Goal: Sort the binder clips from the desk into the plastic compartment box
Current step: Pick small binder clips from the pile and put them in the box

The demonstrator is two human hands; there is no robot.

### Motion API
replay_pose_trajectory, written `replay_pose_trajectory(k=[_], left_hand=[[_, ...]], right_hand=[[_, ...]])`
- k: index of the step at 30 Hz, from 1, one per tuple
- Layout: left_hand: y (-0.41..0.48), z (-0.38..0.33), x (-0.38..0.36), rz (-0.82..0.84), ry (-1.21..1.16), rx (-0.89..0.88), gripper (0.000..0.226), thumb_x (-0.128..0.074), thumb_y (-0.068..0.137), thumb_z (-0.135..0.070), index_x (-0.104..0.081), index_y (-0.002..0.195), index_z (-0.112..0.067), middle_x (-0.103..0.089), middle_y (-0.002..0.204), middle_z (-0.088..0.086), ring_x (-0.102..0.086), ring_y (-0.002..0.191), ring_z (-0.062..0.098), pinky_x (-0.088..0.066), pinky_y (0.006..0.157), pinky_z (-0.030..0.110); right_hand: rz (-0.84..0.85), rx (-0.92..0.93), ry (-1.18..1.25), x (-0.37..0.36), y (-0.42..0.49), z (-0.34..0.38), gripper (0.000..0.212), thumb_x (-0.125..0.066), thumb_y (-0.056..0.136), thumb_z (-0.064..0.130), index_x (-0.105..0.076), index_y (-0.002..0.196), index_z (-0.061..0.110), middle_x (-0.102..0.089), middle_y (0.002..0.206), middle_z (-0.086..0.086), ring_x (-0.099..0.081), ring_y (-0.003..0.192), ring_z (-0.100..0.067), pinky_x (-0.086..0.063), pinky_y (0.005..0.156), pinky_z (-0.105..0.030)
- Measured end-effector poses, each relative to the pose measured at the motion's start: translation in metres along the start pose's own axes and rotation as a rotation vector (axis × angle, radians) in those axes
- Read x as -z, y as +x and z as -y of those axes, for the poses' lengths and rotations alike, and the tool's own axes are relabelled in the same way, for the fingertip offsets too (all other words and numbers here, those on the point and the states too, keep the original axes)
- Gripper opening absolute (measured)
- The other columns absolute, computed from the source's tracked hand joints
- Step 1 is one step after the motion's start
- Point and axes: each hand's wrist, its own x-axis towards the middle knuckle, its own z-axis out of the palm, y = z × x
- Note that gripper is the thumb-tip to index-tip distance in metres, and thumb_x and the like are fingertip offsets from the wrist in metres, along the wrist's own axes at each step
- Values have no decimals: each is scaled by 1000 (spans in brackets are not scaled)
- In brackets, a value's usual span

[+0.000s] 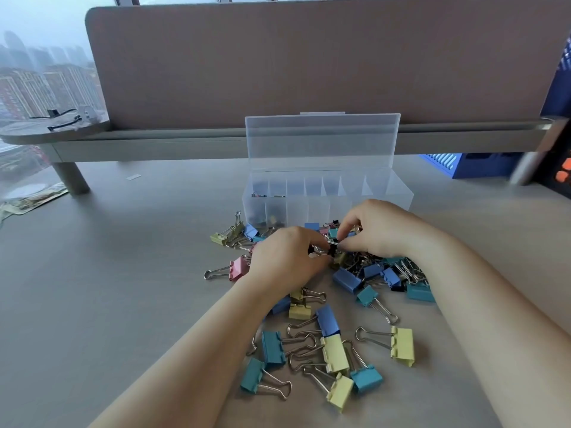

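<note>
A heap of binder clips (336, 350) in blue, teal, yellow and pink covers the desk in front of me. Behind it stands the clear plastic compartment box (395, 193) with its lid up; a few small clips lie in its two leftmost compartments. Over the far part of the heap, my left hand (287, 257) and my right hand (377, 230) meet fingertip to fingertip. Between them they pinch a small black binder clip (331, 248) with silver wire handles. Both hands hide the clips beneath them.
A pink clip (238, 268) lies left of my left hand. A raised grey shelf (185, 143) on a leg and a tall brown partition (309, 63) run along the back. A blue container (463, 165) stands at the back right, printed paper (34, 199) at the far left.
</note>
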Motion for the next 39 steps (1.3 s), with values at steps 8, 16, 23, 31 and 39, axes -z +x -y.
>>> replay_pose_trajectory(k=[8,16,23,31,39], left_hand=[[0,3,4,38,-16,42,10,-66,78,-36,-68,86,-32,-51,61,-11,-47,56,6,-33,50,21],[0,3,8,98,-15,-15,29,-63,81,-32,-68,109,-37,-63,92,-9,-58,78,14,-44,61,25],[0,5,4,69,24,-43,25,-61,82,-37,-66,107,-35,-60,92,-8,-53,76,13,-40,60,25],[7,7,11,-79,-458,98,13,-64,85,-26,-70,86,-15,-48,56,-3,-37,45,8,-35,47,18],[13,19,34,164,-1615,589,17,-42,88,-22,-51,76,-14,-36,59,-6,-25,41,4,-15,30,12]], right_hand=[[-139,-63,-184,-3,0,-1,23,-65,86,34,-66,109,35,-61,110,8,-51,90,-15,-36,66,-26],[-105,48,-67,-5,1,2,24,-69,84,38,-66,108,37,-54,87,19,-50,78,-8,-35,60,-25],[-142,37,-256,-18,2,2,27,-61,90,40,-60,117,36,-62,121,9,-56,108,-17,-37,73,-26],[-183,43,-293,-10,2,-1,12,-54,93,28,-65,95,33,-64,104,7,-56,90,-18,-32,57,-24],[-220,145,-183,-32,7,14,29,-57,89,53,-65,110,36,-64,106,8,-55,91,-13,-33,57,-24]])
